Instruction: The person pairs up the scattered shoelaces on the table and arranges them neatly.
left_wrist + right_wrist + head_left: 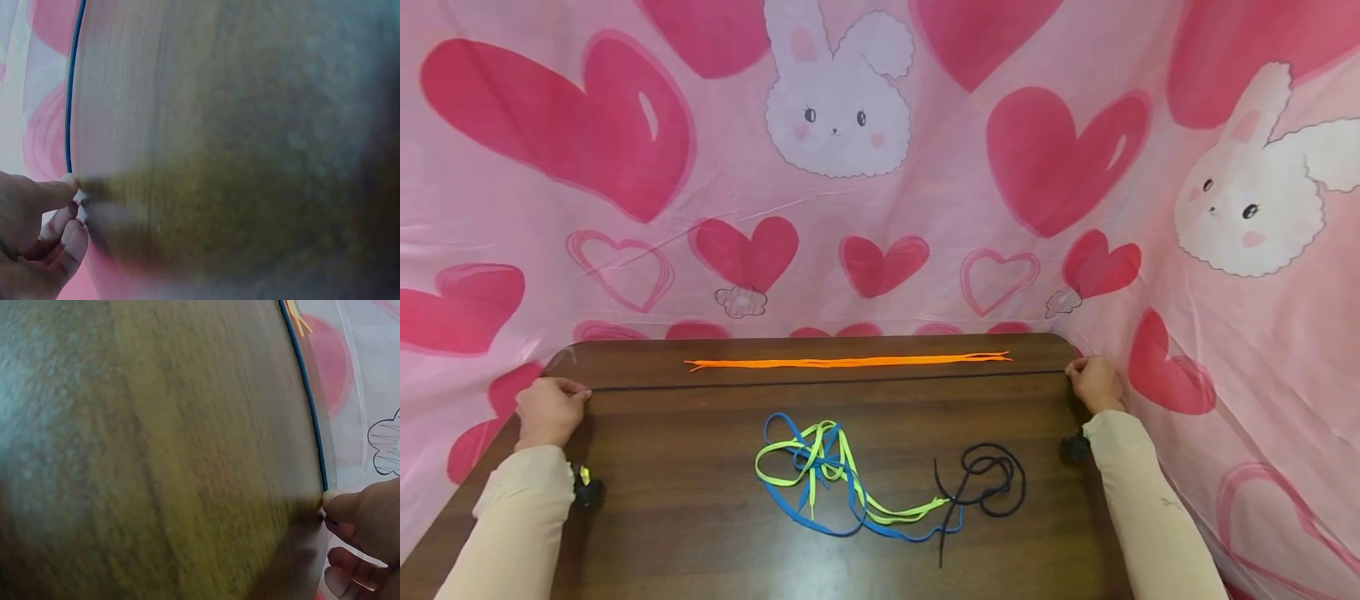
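A dark shoelace (827, 382) stretches straight across the far part of the brown table. My left hand (552, 408) pinches its left end between thumb and fingers, near the table's left edge. At the other end, my right hand (1096, 383) pinches the lace close to the right edge. Both wrist views show the dark lace (70, 106) running taut from the fingertips. Just beyond it lie orange shoelaces (850, 362), laid out straight and roughly parallel to it.
Nearer on the table (685, 517), blue shoelaces (805, 523) and yellow-green shoelaces (850, 458) lie in a loose tangle. A black shoelace (1018, 492) is coiled at their right, touching their ends. Pink heart-and-rabbit fabric (955, 183) hangs behind and beside the table.
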`<state>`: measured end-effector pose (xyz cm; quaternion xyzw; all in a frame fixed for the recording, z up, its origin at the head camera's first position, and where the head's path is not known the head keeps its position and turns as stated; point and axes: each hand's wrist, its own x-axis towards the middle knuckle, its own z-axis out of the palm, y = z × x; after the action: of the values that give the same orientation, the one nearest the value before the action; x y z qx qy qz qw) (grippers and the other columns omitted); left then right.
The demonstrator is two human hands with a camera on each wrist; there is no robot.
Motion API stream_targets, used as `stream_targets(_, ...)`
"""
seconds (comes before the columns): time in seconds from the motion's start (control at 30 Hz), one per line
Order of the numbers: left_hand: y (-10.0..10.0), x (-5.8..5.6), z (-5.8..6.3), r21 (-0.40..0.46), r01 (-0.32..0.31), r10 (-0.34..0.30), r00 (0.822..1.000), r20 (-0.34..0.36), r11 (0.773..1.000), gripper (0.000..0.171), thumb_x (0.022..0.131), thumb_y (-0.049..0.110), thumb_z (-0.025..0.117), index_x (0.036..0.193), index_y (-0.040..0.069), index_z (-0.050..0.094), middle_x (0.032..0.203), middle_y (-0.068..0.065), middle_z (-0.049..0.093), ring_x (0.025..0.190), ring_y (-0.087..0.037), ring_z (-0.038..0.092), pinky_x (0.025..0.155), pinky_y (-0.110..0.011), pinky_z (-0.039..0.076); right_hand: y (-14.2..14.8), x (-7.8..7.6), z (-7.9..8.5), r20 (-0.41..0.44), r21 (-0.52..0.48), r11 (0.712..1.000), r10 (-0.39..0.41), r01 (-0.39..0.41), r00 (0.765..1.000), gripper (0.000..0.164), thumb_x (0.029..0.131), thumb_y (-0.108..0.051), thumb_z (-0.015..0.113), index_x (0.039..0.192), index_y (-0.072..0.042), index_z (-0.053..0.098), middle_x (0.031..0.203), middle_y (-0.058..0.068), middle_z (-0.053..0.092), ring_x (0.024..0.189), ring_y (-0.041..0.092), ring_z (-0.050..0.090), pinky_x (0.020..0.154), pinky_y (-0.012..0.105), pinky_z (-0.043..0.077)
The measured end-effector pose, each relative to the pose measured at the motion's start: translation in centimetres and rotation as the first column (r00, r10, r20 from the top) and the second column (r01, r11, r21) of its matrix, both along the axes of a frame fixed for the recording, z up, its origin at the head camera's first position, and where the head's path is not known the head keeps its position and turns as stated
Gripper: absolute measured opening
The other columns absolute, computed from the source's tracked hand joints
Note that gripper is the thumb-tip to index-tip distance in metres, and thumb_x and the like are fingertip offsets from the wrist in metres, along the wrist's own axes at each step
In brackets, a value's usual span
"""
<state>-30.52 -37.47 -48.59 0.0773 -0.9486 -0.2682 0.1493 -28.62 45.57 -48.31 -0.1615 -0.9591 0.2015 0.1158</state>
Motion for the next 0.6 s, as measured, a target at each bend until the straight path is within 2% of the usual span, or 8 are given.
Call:
stream_targets(0.3, 0.09, 0.28, 0.30, -0.046, 0.030, -0.029, 0.999, 0.033, 0.998, 0.019, 0.084, 0.007, 0.056, 0.085, -0.009, 0.065, 0.087, -0.032, 0.062, 0.080, -0.054, 0.049, 0.069, -0.058, 0.036, 0.23, 0.23, -0.27, -0.088, 0.020, 0.996, 0.086, -0.085, 0.992, 0.012, 0.084, -0.008, 0.060, 0.081, 0.001, 0.066, 0.075, 0.015, 0.065, 0.067, 0.028, 0.055, 0.062, 0.038, 0.042)
stream_targets(0.43, -0.04, 0.36, 0.38, -0.055, 0.027, -0.023, 0.998, 0.066, 0.998, 0.018, 0.084, 0.009, 0.058, 0.087, -0.006, 0.067, 0.089, -0.031, 0.062, 0.077, -0.049, 0.052, 0.062, -0.053, 0.039, 0.39, 0.15, -0.57, -0.120, 0.024, 0.994, 0.108, -0.106, 0.987, 0.011, 0.083, -0.008, 0.062, 0.081, 0.002, 0.067, 0.076, 0.016, 0.065, 0.066, 0.027, 0.055, 0.060, 0.035, 0.040)
stream_targets(0.6, -0.12, 0.10, 0.50, -0.110, 0.011, -0.001, 0.996, 0.089, 0.994, 0.023, 0.086, 0.016, 0.060, 0.096, -0.003, 0.068, 0.098, -0.033, 0.060, 0.080, -0.052, 0.053, 0.053, -0.048, 0.039, 0.49, 0.10, -0.76, -0.151, 0.029, 0.991, 0.131, -0.128, 0.980, 0.012, 0.083, -0.008, 0.064, 0.084, 0.003, 0.069, 0.079, 0.019, 0.067, 0.068, 0.029, 0.056, 0.060, 0.036, 0.041)
